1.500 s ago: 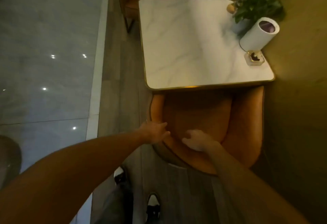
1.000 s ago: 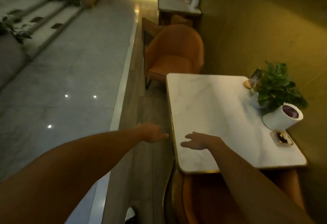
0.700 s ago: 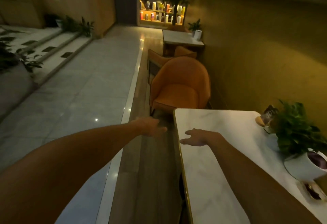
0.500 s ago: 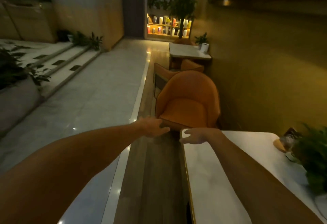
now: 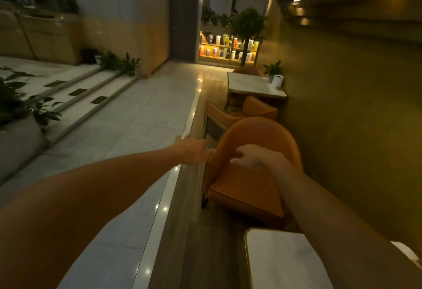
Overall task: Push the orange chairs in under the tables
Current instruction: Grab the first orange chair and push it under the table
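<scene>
An orange chair (image 5: pixel 249 188) stands beyond the near marble table (image 5: pixel 280 263), its seat facing the table with a gap of floor between them. My left hand (image 5: pixel 194 150) hangs open just left of the chair's left edge, fingers spread, holding nothing. My right hand (image 5: pixel 253 157) floats open in front of the chair's backrest, palm down, empty. Behind it a second orange chair (image 5: pixel 237 115) sits by a far marble table (image 5: pixel 253 87).
A yellow wall (image 5: pixel 354 110) runs close along the right. A wood floor strip (image 5: pixel 205 247) passes left of the tables, edged by pale tiles (image 5: pixel 127 133). Steps with plants (image 5: pixel 34 110) rise at left. A white roll (image 5: pixel 277 81) and plant stand on the far table.
The view has lifted from the first chair, tucked under the near table, and moved forward. My hands left that chair and now hover before the chair on the table's far side.
</scene>
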